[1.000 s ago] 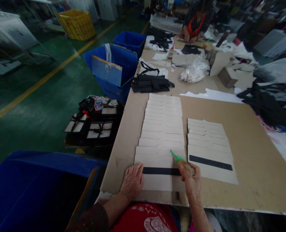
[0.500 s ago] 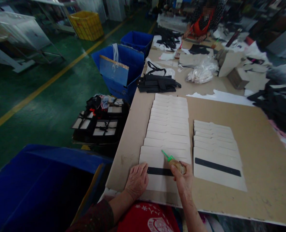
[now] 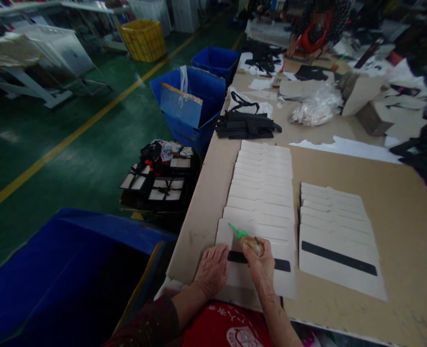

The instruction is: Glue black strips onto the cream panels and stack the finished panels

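In my right hand (image 3: 262,262) is a squeeze glue bottle (image 3: 251,244) with a green nozzle, fingers wrapped round it. The nozzle points away from me and to the left, over the front beige board (image 3: 242,282) of an overlapping row; whether its tip touches cannot be made out. A black strip (image 3: 282,265) runs across that board, partly hidden by my right hand. My left hand (image 3: 213,270) lies flat on the board's left edge, at the strip's left end. To the right, a second overlapping row of boards (image 3: 339,282) has a black strip (image 3: 338,257) on its front board.
Folded black straps (image 3: 247,126), a crumpled clear plastic bag (image 3: 316,106) and cardboard pieces (image 3: 375,115) lie farther up the table. Blue bins (image 3: 69,250) and a box of tied bundles (image 3: 166,188) stand left. A person in a red apron (image 3: 312,41) is at the far end.
My right hand has moved the glue bottle leftward across the front board, uncovering the strip's right end. My left hand stays at the board's left edge. The whole view has shifted slightly.
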A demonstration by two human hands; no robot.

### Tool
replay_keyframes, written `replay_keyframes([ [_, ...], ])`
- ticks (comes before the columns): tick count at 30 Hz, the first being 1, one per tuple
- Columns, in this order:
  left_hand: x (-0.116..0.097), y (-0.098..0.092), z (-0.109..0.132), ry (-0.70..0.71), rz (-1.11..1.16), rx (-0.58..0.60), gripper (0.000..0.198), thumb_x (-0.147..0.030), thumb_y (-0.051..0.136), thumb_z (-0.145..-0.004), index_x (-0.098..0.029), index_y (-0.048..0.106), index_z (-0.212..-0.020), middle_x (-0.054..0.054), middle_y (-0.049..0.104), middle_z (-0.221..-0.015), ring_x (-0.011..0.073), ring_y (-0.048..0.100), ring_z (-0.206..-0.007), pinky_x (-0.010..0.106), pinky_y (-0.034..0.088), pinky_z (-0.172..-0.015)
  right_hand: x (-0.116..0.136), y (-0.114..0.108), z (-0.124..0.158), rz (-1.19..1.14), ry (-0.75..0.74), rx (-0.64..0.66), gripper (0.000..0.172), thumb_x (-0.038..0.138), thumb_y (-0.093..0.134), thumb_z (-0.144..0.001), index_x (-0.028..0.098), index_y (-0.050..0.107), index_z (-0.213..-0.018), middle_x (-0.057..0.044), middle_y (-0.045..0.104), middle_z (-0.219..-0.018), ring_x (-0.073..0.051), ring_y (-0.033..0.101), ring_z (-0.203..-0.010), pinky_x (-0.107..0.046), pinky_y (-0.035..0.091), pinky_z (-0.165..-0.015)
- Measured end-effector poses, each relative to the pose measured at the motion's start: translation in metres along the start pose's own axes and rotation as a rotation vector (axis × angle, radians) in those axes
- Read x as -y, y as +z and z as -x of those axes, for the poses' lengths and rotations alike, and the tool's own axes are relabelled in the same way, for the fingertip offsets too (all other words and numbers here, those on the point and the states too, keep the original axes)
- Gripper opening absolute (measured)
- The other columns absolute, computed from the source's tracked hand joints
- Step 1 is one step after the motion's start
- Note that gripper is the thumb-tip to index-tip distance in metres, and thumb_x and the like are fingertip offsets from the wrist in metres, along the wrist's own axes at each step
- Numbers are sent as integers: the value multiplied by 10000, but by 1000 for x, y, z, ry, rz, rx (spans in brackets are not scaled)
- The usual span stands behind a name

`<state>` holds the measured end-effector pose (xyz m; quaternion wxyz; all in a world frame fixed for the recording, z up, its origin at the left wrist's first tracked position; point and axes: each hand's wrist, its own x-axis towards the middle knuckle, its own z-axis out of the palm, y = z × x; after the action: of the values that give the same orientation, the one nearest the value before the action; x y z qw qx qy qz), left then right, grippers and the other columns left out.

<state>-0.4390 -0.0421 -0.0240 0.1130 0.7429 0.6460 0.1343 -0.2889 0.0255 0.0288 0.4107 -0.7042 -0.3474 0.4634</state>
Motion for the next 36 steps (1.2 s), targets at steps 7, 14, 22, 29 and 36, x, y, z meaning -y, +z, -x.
replay_keyframes([
  [7, 2, -2, 1, 12, 19, 11, 496, -147, 512, -831, -186, 514, -1325, 110, 590, -1280, 266, 529, -1138, 438, 425, -988, 0, 21, 5, 10, 18, 87, 493, 458, 774, -609, 188, 640, -998, -16, 662, -775, -167, 586, -662, -259, 482, -543],
  [14, 2, -1, 1, 4, -7, -15, 470, -150, 517, -842, -177, 527, -1312, 93, 605, -1274, 248, 532, -1135, 410, 417, -994, 0, -3, -2, -313, 196, 78, 553, 459, 818, -606, 228, 541, -1025, 25, 623, -811, -120, 518, -533, -218, 387, -383],
  [22, 7, 5, 1, 29, -29, -65, 452, -150, 490, -867, -191, 540, -1314, 100, 617, -1272, 256, 558, -1118, 426, 412, -998, -1, -93, -52, -267, 111, -367, 651, 469, 863, -530, 217, 530, -1029, -7, 611, -882, -155, 575, -623, -232, 448, -419],
  [29, 10, 7, 1, 55, -51, -81, 465, -128, 502, -858, -171, 523, -1320, 99, 613, -1278, 264, 551, -1129, 420, 407, -991, -4, -117, -69, -110, 47, -461, 656, 472, 861, -531, 187, 553, -1035, -8, 604, -818, -154, 553, -580, -271, 460, -433],
  [36, 9, 5, 1, 57, -69, -84, 458, -127, 508, -850, -154, 530, -1307, 101, 618, -1266, 261, 552, -1117, 418, 401, -986, -8, -115, -69, 40, 21, -426, 599, 494, 809, -603, 187, 569, -1058, -16, 592, -769, -149, 526, -531, -282, 445, -413],
])
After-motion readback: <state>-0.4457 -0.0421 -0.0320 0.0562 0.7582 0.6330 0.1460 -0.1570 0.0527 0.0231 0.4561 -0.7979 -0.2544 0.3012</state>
